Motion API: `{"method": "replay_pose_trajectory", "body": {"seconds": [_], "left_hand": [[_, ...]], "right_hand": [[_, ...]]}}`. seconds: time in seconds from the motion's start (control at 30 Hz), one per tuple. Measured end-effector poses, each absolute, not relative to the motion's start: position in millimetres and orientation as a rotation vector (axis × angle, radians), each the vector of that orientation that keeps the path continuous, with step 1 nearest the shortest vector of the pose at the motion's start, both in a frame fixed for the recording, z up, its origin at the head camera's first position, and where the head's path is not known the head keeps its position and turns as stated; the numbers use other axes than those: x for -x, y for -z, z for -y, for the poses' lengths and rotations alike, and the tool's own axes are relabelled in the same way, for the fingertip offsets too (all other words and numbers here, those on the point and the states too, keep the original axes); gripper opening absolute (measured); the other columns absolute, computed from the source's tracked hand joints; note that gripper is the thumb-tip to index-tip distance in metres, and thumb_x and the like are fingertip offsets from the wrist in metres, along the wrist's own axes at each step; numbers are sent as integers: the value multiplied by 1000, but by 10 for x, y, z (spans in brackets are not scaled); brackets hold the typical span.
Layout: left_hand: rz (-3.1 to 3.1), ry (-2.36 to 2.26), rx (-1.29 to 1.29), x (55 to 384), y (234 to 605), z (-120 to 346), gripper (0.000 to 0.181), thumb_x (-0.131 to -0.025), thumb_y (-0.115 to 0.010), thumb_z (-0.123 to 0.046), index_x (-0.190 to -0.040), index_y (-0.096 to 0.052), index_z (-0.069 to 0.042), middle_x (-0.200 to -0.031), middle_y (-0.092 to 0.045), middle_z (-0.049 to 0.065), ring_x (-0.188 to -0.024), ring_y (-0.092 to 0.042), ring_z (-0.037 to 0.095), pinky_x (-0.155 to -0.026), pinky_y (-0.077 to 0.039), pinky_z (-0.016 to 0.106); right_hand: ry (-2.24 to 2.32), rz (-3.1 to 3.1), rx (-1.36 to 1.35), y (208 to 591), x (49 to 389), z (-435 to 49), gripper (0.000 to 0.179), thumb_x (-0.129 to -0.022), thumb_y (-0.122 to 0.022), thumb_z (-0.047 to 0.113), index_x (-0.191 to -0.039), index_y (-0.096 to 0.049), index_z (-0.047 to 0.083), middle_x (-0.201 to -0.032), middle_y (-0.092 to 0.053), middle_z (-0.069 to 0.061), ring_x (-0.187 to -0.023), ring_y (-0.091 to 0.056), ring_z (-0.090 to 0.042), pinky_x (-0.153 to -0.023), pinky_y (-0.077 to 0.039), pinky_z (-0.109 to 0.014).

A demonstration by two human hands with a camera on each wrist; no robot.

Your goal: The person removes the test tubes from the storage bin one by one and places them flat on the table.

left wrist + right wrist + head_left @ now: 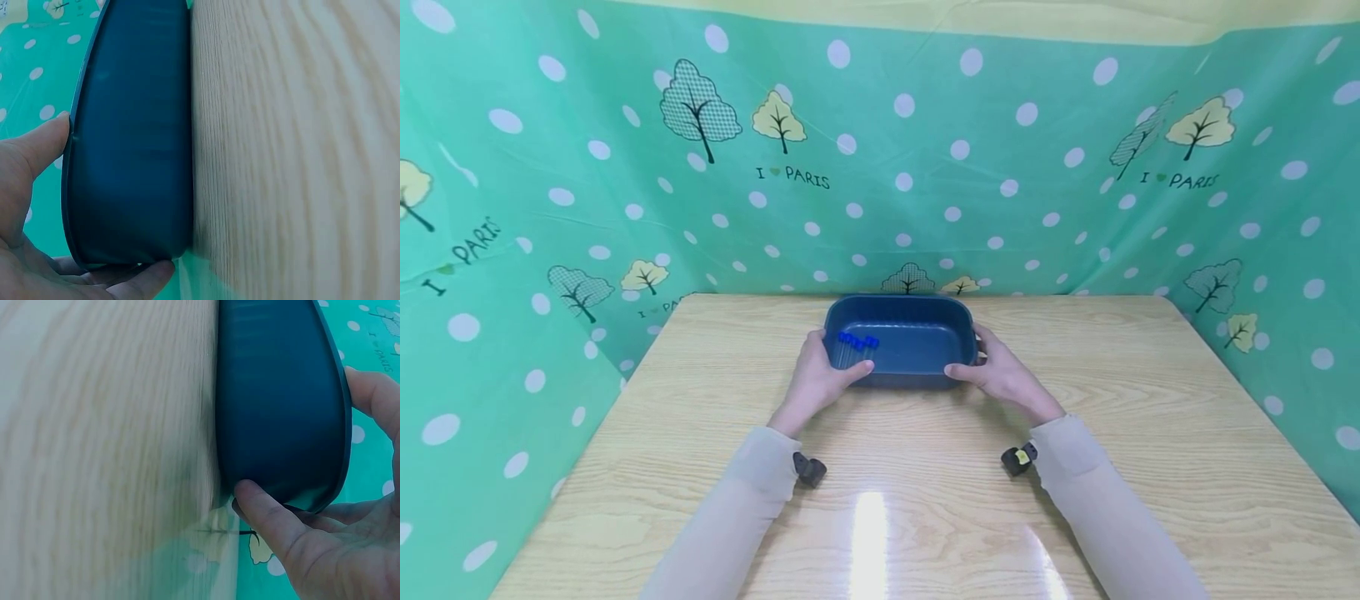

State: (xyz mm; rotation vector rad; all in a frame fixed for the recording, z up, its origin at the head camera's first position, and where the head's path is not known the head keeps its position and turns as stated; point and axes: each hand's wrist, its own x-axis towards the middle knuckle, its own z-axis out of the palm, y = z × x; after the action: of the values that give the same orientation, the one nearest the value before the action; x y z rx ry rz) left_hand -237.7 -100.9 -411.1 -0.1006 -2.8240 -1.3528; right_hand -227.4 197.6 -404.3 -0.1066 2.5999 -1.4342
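A dark blue rectangular plastic bin [913,381] with rounded corners sits at the far middle of the table. Several slim sticks with bright blue tips [859,342], possibly pens, lie side by side in its left part. My left hand [822,375] grips the bin's left end, thumb on the near rim and fingers round the outer wall. At the opposite end my right hand [1000,372] holds it the same way. Both wrist views show the bin's outer wall [131,137] between thumb and fingers, its base right at the tabletop.
The wood-grain table [1120,400] reaches back to a green dotted curtain [925,150] right behind the bin. More curtain hangs along the left and right sides. A small black camera [808,469] is worn on each wrist.
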Motion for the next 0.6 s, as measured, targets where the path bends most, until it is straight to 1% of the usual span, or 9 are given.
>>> {"method": "replay_pose_trajectory", "body": {"seconds": [0.13,0.43,0.6], "left_hand": [[2823,1360,95,2370,4106,997,105,-75,-77,-51,-146,-20,3,-145,-34,25,-134,-34,38,-110,-31,49],[2824,1374,86,2356,4096,977,105,-75,-77,-50,-146,-20,2,-145,-34,24,-134,-34,37,-110,-31,49],[2827,1373,86,2356,4094,965,105,-74,-77,-51,-146,-20,2,-144,-34,24,-134,-35,37,-110,-31,48]], "right_hand": [[1429,-2606,103,4044,2271,-1983,100,-80,-75,37,-154,-12,14,-149,-29,-23,-131,-37,-40,-102,-38,-54],[1437,-2593,112,4020,2255,-1994,100,-81,-75,35,-154,-10,14,-150,-28,-22,-133,-35,-40,-102,-38,-55],[1432,-2602,96,4024,2255,-2006,99,-81,-75,35,-154,-12,14,-149,-30,-22,-132,-36,-40,-103,-38,-54]]}}
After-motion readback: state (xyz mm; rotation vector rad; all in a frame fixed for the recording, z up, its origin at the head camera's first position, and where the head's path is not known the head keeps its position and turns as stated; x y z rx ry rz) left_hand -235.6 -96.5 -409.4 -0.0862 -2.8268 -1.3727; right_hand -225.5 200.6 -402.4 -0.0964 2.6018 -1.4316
